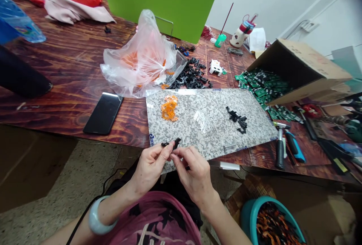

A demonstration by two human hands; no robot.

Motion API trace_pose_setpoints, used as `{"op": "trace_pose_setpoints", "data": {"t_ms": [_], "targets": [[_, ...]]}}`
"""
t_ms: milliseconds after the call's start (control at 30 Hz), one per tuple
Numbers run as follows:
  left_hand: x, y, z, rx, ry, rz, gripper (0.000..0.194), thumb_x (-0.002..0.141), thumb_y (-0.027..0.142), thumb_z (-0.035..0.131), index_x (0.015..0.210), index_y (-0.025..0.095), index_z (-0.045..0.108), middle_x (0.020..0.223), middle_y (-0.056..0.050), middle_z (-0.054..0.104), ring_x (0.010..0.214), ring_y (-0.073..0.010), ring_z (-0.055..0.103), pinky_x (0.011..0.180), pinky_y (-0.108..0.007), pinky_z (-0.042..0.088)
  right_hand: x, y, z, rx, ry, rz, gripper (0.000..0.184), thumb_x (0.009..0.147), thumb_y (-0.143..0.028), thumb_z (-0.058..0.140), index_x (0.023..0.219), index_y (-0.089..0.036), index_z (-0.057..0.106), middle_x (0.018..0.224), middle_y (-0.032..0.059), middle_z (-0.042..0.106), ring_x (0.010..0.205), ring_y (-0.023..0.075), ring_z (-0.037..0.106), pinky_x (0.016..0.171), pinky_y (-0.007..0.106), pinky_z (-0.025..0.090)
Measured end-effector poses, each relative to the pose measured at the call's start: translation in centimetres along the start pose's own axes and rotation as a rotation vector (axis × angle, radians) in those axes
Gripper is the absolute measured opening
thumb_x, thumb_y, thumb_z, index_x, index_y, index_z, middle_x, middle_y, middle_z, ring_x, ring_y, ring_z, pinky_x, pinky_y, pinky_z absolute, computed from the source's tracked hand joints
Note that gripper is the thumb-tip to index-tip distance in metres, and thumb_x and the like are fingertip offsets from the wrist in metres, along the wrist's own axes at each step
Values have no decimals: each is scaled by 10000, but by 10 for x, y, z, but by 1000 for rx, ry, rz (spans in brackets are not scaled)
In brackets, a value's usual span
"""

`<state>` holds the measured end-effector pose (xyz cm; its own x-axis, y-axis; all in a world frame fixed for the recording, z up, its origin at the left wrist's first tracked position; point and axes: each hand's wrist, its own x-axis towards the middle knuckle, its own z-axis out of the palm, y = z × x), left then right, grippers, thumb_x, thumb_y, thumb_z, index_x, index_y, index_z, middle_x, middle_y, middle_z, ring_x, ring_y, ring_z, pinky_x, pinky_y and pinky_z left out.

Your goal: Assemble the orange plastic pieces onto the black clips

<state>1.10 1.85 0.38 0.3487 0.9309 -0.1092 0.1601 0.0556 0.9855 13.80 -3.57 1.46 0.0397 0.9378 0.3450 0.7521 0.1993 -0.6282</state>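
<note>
So, the small black plastic part (171, 144) sits between both hands, just off the near edge of the speckled grey board (215, 141). The left hand (148, 166) pinches its left end between thumb and forefinger. The right hand (192, 173) has its fingertips closed on the right end. Both grips are together on the part, and the hands nearly touch. The fingers hide much of it, so its exact shape can't be read.

Handling, my call: very light, stiff moulded plastic, small enough to slip or drop. Thin sections may snap under twisting. Best hold is fingertip pinch on the thickest body, not a thin end.

On the board, left to right: orange plastic clips (169, 108), clear plastic strips (202, 120), loose black parts (236, 120). Further out on the wooden table (65, 68), a heap of black parts (192, 74) lies beside a clear plastic bag (138, 58) holding orange pieces. Phone (103, 113) lies left of the board. Far right, a tipped cardboard box (299, 71) spills green circuit boards (263, 86). Near right, below the table, a teal basin (251, 215) holds orange and black parts (271, 226).
</note>
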Motion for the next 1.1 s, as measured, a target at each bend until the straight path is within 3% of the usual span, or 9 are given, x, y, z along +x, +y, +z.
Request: {"op": "trace_pose_setpoints", "data": {"t_ms": [767,1100], "targets": [[0,-4,-5,-3,-9,1,334,852,310,514,590,140,631,581,18,541,589,-121,502,577,-218,405,0,-5,11,22,-25,-15,158,912,-138,431,880,-161,583,748,56,575,686,153,540,624,257,445],[1,-6,-3,52,15,29,358,857,314,508,573,131,626,533,31,482,535,-108,445,533,-222,366,2,-6,2,143,-70,191,122,871,-174,519,779,-145,594,694,20,606,587,101,545,562,201,412]]}}
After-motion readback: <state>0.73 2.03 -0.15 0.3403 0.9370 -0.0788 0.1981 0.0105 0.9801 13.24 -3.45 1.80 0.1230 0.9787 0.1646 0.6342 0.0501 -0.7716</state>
